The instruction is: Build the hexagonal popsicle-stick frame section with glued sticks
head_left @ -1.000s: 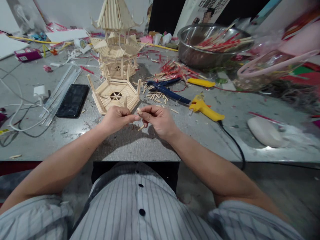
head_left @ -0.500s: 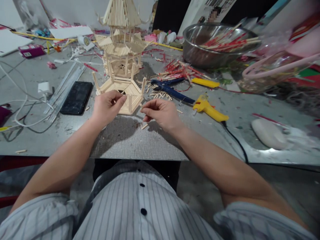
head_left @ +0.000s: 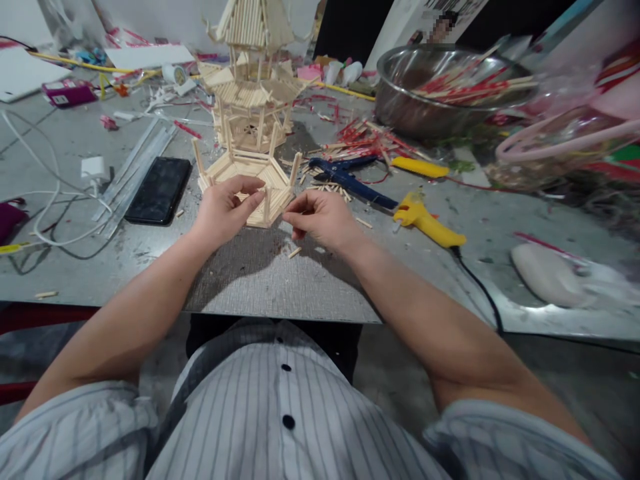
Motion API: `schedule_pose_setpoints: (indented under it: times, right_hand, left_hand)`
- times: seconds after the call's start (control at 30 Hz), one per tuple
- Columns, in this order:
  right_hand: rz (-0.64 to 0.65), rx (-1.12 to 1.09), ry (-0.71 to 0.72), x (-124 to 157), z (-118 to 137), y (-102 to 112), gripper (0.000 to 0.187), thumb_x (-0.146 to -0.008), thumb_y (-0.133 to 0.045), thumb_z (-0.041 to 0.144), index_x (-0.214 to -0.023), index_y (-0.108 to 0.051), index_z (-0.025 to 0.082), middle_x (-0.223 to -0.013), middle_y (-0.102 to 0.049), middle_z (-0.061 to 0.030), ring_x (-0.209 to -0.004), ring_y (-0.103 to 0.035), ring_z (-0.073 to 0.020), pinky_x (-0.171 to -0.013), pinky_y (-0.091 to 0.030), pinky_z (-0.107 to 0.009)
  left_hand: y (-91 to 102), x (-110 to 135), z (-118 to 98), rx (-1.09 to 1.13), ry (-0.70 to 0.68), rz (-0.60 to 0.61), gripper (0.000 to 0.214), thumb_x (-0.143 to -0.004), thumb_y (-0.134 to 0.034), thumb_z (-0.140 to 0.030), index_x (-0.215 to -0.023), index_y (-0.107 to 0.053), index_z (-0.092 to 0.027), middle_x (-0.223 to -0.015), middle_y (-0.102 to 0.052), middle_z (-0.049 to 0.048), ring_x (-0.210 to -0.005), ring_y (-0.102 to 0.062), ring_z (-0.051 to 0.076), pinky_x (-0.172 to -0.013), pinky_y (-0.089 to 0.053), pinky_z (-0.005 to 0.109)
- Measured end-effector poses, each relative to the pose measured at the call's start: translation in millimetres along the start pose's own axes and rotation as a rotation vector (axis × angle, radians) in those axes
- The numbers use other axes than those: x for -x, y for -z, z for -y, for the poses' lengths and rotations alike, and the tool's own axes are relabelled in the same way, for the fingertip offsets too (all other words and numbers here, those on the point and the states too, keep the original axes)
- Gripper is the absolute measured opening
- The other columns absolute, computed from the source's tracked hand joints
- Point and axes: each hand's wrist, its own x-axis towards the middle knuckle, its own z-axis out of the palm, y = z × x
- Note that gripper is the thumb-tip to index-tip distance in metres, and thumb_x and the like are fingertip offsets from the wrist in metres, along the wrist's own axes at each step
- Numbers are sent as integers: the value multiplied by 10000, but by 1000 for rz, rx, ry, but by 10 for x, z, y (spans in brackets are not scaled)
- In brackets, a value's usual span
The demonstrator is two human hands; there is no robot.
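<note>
A black phone (head_left: 159, 190) lies at ten o'clock from the left hand (head_left: 225, 213). That hand's thumb and fingers pinch the near rail of the hexagonal stick frame (head_left: 250, 175), which stands on the table at twelve o'clock. The right hand (head_left: 320, 217) hovers just beside the frame, fingertips pressed together; I cannot tell whether anything is between them. A yellow glue gun (head_left: 425, 223) lies at three o'clock.

Two bare hands showed: one left hand (head_left: 225, 210) and one right hand (head_left: 320, 217). The desk (head_left: 280, 287) carried two stick-built pieces, one hexagonal frame (head_left: 250, 175) and one tiered tower (head_left: 253, 87). There was one black phone (head_left: 160, 190), one white charger (head_left: 95, 168), one blue cutter (head_left: 350, 180), one yellow glue gun (head_left: 427, 223), one yellow-handled knife (head_left: 419, 167) and one steel bowl (head_left: 425, 100). The loose stick offcuts (head_left: 325, 190) were too many to count.
</note>
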Motion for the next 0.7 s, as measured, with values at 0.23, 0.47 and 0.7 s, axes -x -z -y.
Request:
schedule_pose_setpoints:
  times: [0.23, 0.47, 0.7]
  right_hand:
    - [-52, -61, 33, 13, -88, 8, 226, -655, -764, 315, -764, -639, 162, -631, -628, 32, -441, -544, -62, -450, -481, -215]
    - [-108, 52, 153, 17, -144, -78, 145, -757, -656, 282, -807, -686, 150, -607, -627, 18, -483, -571, -80, -510, -493, -230]
    - [-130, 152, 287, 5, -223, -118, 145, -774, -618, 267, -821, -701, 159, -730, -685, -9, -533, -598, -84, -545, -503, -235]
  left_hand:
    - [-12, -5, 20, -33, -21, 15, 216, -816, -596, -300, -944, -692, -154, -784, -691, 20, -481, -467, 45, -484, -408, 187]
    - [-22, -7, 11, -25, -6, 33, 241, -848, -573, -306, -1013, -672, -160, -797, -687, 18, -434, -471, 31, -444, -393, 170]
    - [-19, -10, -15, -54, 2, 53, 315, -844, -571, -245, -1145, -650, -197, -828, -698, 14, -449, -495, 35, -440, -394, 164]
